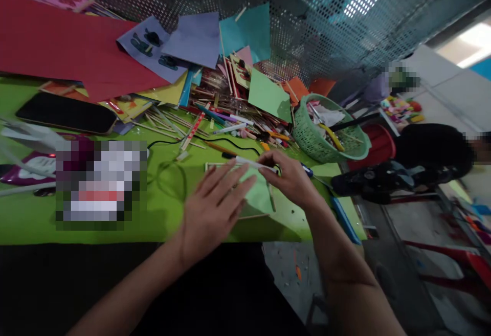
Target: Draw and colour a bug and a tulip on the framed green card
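My right hand (287,175) pinches a slim white pen (247,162) with a black end that points left. Below the pen, a light green paper square (261,195) edged with thin sticks lies on the table. My left hand (215,205) hovers over or rests on the left part of this square, its fingers stretched out and slightly apart. It covers much of the paper, and I cannot tell whether it touches it. An orange-brown pencil or brush (219,148) lies just behind the pen.
Sticks, pens and coloured paper pile up behind my hands, with a red sheet (57,44) at left. A green basket (326,141) of tools stands at right, near a blue cutter (345,218). A black phone (67,113) lies left. A person (433,147) sits at right.
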Tool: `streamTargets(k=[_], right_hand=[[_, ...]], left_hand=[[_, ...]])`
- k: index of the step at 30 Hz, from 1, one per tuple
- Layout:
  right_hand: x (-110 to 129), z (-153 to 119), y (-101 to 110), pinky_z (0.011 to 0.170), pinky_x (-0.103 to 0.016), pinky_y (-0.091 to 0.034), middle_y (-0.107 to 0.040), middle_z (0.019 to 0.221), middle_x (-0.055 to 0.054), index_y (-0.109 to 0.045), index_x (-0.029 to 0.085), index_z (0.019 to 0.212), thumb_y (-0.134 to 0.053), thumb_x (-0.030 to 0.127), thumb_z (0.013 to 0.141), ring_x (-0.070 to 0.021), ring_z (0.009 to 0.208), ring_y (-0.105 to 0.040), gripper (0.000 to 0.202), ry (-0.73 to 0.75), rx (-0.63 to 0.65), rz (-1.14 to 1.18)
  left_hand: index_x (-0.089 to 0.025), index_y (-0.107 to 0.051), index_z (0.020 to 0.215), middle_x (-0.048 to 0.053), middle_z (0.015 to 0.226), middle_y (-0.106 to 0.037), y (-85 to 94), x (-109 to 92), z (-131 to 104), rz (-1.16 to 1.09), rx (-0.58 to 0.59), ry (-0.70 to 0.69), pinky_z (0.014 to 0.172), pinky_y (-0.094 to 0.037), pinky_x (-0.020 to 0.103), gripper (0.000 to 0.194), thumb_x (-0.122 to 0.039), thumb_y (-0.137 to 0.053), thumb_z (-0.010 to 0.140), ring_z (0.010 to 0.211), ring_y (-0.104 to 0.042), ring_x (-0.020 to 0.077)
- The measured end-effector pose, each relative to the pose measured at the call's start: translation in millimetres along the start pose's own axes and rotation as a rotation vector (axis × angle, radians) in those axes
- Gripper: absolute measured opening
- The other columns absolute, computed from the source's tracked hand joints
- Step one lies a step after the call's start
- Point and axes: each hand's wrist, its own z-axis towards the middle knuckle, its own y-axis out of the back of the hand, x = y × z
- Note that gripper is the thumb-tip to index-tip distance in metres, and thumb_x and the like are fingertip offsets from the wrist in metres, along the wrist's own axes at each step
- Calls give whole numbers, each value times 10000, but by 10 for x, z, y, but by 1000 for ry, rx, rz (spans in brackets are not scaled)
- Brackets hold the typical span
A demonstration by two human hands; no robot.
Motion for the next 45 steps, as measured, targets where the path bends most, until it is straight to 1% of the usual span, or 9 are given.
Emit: streamTargets(k=[2,7,11,16,18,21,24,31,45], right_hand=[[88,-212,74,710,-286,-461,-659,865,-11,-645,230,985,-625,227,902,-163,768,-600,86,-43,-13,131],[100,-603,19,624,-288,-432,-635,811,-11,-683,248,902,-730,309,839,-162,704,-568,100,-189,-136,575],[46,-805,-194,554,-303,-404,-623,752,-27,-720,247,871,-765,470,766,-175,644,-543,251,-187,-133,877],[58,-963,-373,513,-292,-415,-654,732,-39,-757,225,849,-643,395,886,-153,587,-556,208,-253,-138,949],[19,-971,-305,485,-285,-395,-615,670,-23,-726,224,766,-660,380,868,-147,559,-531,198,-265,-283,952],[-118,-942,-60,452,-265,-351,-404,508,38,-542,230,563,-685,349,818,-120,472,-396,316,-261,-781,928],[-279,-909,125,478,-261,-381,-453,556,37,-613,212,640,-635,350,853,-102,475,-401,256,-228,-908,898],[-550,-716,-151,579,-242,-438,-677,740,-5,-737,217,845,-756,310,803,-128,673,-620,104,-336,-482,960],[-708,-585,-360,600,-266,-376,-596,734,31,-620,215,824,-700,286,847,-115,645,-514,109,-393,-250,696]], left_hand=[[-174,-547,1399,87,1427,-609,46,65,78,94,41,26,1138,-373,464,439,-203,-566,961,1358,-507,271],[-180,-674,1138,2,798,-715,-106,-18,48,124,180,-63,765,-466,392,204,-222,-579,962,770,-667,217],[-174,-649,929,-3,735,-671,-220,-232,-21,1,277,-81,704,-420,380,93,-215,-569,956,695,-617,219],[-184,-585,850,7,723,-645,-275,-369,-48,-68,367,-79,678,-387,378,138,-199,-510,965,669,-582,220],[-187,-570,837,9,710,-633,-277,-356,-72,-66,367,-80,665,-381,375,170,-207,-481,980,657,-575,218],[-190,-542,775,15,668,-602,-240,-317,-127,-13,353,-10,649,-392,367,236,-220,-457,994,622,-561,212],[-186,-559,797,21,690,-626,-219,-326,-163,-21,388,27,669,-438,383,219,-222,-463,990,647,-594,220],[-152,-630,1009,111,1399,-625,-570,-462,-107,-71,506,-60,1085,-429,478,131,-188,-509,976,1296,-567,269],[-120,-653,1028,154,1423,-603,-791,-432,-102,-65,465,-66,1136,-431,479,194,-190,-476,987,1345,-542,265]])
